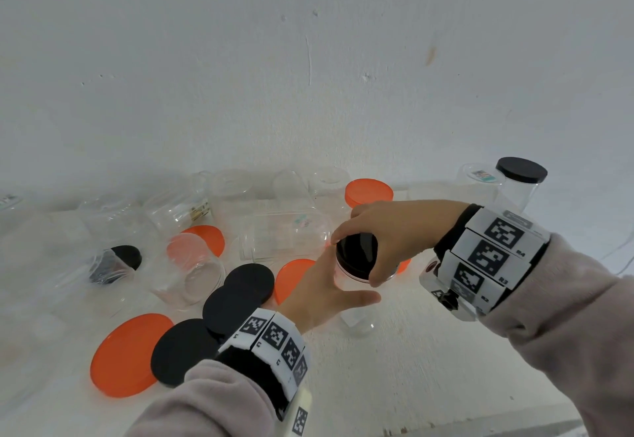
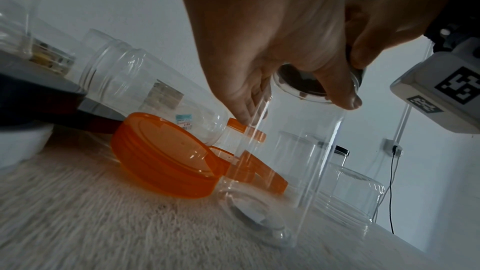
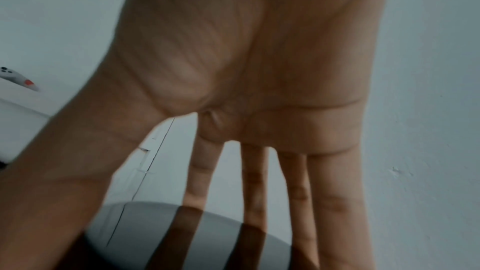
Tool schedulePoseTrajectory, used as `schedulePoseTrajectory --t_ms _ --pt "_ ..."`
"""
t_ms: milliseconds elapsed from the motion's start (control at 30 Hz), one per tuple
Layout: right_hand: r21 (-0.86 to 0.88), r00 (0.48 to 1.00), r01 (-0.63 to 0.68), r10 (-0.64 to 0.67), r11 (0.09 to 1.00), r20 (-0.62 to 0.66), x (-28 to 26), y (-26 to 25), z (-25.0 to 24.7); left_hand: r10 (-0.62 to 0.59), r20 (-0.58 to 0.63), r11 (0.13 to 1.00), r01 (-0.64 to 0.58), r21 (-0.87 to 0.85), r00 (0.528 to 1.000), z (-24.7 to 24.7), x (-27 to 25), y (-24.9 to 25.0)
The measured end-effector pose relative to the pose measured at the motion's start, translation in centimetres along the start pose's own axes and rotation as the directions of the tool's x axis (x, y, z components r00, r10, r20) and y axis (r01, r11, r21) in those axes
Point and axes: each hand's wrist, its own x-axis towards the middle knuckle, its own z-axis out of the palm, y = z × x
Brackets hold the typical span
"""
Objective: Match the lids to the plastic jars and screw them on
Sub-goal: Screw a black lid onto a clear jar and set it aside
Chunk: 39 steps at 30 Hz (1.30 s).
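Note:
A clear plastic jar (image 1: 356,320) stands upright near the middle of the white table (image 1: 429,368). My left hand (image 1: 326,296) grips its upper wall from the left, thumb across the front. A glossy black lid (image 1: 356,251) sits on the jar's mouth. My right hand (image 1: 380,258) reaches over from the right and grips the lid's rim between thumb and fingers. In the left wrist view my left hand (image 2: 259,59) wraps the jar (image 2: 298,161) just under the lid (image 2: 303,84). In the right wrist view my spread fingers (image 3: 252,192) reach down over the lid (image 3: 155,233).
Several loose black lids (image 1: 236,299) and orange lids (image 1: 130,354) lie left of the jar. Clear jars (image 1: 284,234) lie on their sides behind. An orange-lidded jar (image 1: 368,193) and a black-lidded jar (image 1: 521,182) stand by the wall. The table's front edge runs bottom right.

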Motion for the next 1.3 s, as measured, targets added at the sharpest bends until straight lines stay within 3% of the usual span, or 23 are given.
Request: schedulePoseTrajectory --t_ms 567,900,1300 --pt "0.000 0.995 0.073 -0.072 0.997 0.073 0.2 0.5 -0.7 -0.020 0.039 1.000 0.020 -0.009 0.999 -0.3 0.2 0.1" --pt "0.027 0.994 -0.109 0.108 0.994 0.034 0.2 -0.1 -0.1 -0.001 0.002 0.999 0.001 -0.044 1.000 0.1 -0.2 0.1" --pt "-0.028 0.998 0.003 -0.002 1.000 0.056 -0.5 -0.2 -0.5 -0.032 0.047 0.999 0.032 -0.009 0.998 -0.3 0.2 -0.1"
